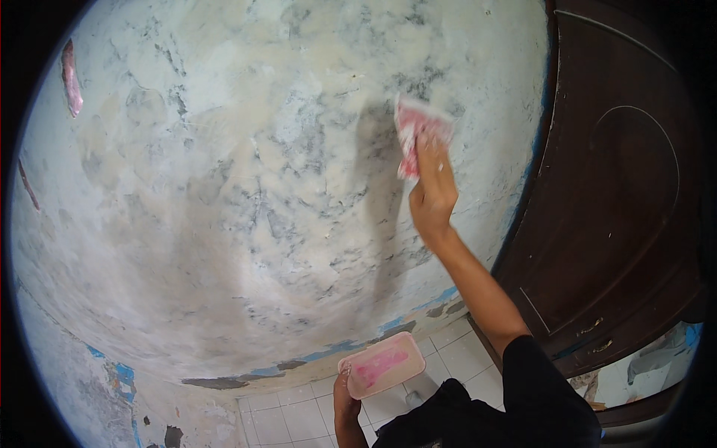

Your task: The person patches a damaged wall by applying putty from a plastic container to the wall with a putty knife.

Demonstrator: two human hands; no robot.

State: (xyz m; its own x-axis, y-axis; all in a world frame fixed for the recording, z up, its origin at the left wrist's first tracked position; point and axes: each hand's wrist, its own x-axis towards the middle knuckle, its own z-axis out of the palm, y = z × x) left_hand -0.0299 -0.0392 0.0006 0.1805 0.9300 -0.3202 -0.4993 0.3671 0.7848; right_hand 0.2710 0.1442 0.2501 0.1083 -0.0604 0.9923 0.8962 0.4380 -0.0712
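My right hand (433, 196) is raised against the patchy white and grey wall (276, 172). Its fingers press on a flat, reddish-pink scraper (423, 119) smeared with white paste, slightly blurred by motion; its far edge lies at or very close to the wall. Low down near my body, my left hand (345, 388) grips a shallow pink plastic tray (412, 366) by its left end. Inside the tray the bottom shows a brighter pink patch with pale paste around it. The fingers beneath the tray are hidden.
A dark brown wooden cabinet (620, 209) with drawers stands close on the right. White floor tiles (302, 420) lie below. Blue and grey flaking paint (336, 348) runs along the wall's bottom. A pink strip (72, 84) shows on the wall at upper left.
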